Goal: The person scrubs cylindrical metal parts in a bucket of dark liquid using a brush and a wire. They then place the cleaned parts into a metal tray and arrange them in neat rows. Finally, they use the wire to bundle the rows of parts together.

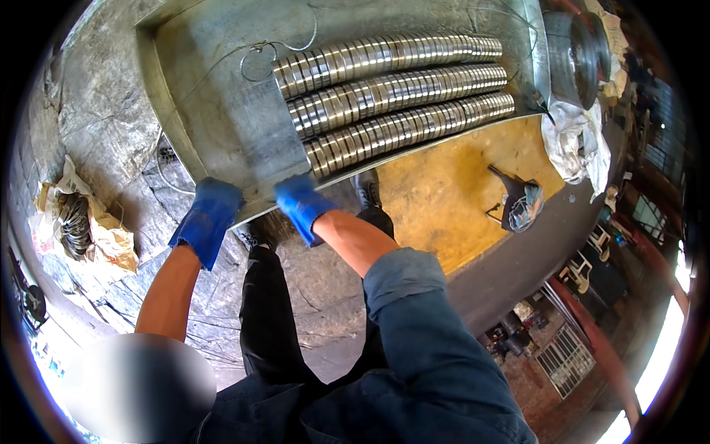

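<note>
A large shallow metal tray with raised walls lies in front of me, its near edge close to my feet. Three long rows of shiny metal rings lie side by side in it, toward the right. My left hand, in a blue glove, is closed on the tray's near left corner. Gloved in blue too, my right hand is closed at the near rim, just left of the nearest row's end; its fingertips are slightly blurred. A thin wire cable with a loop lies in the tray behind the rings.
A yellow board adjoins the tray at the right, with a dark tool-like object and a clear bag on it. A white sack and a metal drum stand farther right. Coiled dark wire sits on torn wrapping at left.
</note>
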`<state>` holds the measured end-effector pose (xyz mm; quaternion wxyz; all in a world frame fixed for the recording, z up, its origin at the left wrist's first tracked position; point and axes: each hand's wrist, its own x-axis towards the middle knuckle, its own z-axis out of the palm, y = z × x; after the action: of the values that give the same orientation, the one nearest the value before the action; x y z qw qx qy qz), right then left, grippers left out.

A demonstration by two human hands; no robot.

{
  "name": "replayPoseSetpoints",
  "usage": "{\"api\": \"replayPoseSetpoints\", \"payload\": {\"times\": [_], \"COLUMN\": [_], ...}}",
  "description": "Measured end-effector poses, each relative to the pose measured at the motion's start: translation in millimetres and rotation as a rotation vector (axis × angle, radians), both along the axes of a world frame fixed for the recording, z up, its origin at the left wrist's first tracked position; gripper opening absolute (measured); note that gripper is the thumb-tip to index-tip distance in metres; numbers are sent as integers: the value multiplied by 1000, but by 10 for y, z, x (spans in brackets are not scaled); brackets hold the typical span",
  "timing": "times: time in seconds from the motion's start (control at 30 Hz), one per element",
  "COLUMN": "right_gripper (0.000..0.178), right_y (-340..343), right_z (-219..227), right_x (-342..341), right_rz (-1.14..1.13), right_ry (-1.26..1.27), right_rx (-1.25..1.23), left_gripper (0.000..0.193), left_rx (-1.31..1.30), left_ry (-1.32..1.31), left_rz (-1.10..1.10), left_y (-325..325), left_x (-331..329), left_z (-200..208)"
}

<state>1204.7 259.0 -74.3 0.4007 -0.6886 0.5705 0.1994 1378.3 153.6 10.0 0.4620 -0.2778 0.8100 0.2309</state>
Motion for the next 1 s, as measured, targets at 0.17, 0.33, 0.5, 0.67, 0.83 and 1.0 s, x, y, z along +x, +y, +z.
{"api": "replayPoseSetpoints", "payload": {"times": [0.17,0.33,0.5,0.67,0.83,1.0], "right_gripper": [23,12,19,20,28,30], "right_y": [389,390,328,130,-20,121], "right_z": [10,99,557,941,1452,1882], "right_x": [-115,-205,-154,-944,-1923,-2335], "right_rz": [-82,-96,-181,-336,-405,-466], "right_ry": [-141,-3,-95,-142,-109,-174], "right_rx": [-77,-195,-197,-249,-99,-184], "left_gripper": [13,18,43,52,54,57], "left_rx": [13,-114,-466,-668,-597,-526], "left_ry": [33,-10,65,239,236,390], "left_rz": [17,181,371,533,657,616], "left_y": [200,459,495,900,1619,2125], "left_x": [-105,205,303,79,-557,-1599], "left_z": [221,-128,11,214,454,691]}}
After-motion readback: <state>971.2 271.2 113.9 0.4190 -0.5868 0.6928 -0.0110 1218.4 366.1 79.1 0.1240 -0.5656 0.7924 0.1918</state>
